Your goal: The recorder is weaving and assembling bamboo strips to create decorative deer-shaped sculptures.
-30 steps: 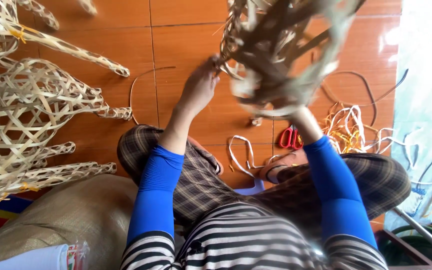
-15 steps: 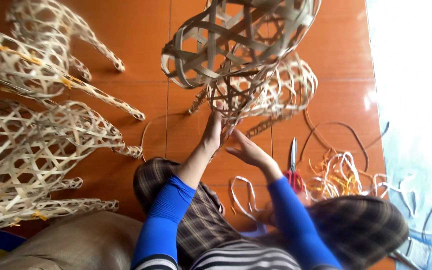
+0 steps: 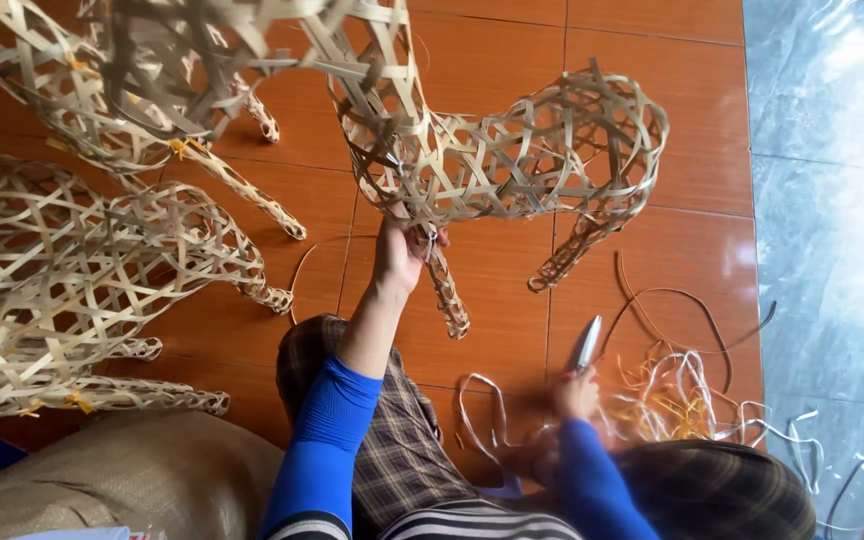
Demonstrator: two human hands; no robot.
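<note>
Terracotta floor tiles [image 3: 672, 215] fill most of what you see, and everything else sits against them. Biggest on the tiles are the finished woven bamboo frames [image 3: 62, 275], lying on their sides to the left of your knees, their thin woven legs pointing toward you. Next in size is the woven bamboo animal frame [image 3: 512, 150] you have lifted off the tiles, up in front of you, open lattice body to the right and one leg hanging down. Your left hand [image 3: 397, 255] is clamped around that frame where the hanging leg [image 3: 445, 290] joins the body, arm stretched up in a blue sleeve. A tan woven sack [image 3: 122, 480] lies beside your left thigh, below the finished frames. To the right of your knees, a tangle of loose pale and yellow bamboo strips [image 3: 672, 400] is spread over the tiles. Your right hand [image 3: 577, 395] is low by that tangle, well apart from the left, closed on a pair of scissors [image 3: 588, 345] whose grey blades point up, away from you.
</note>
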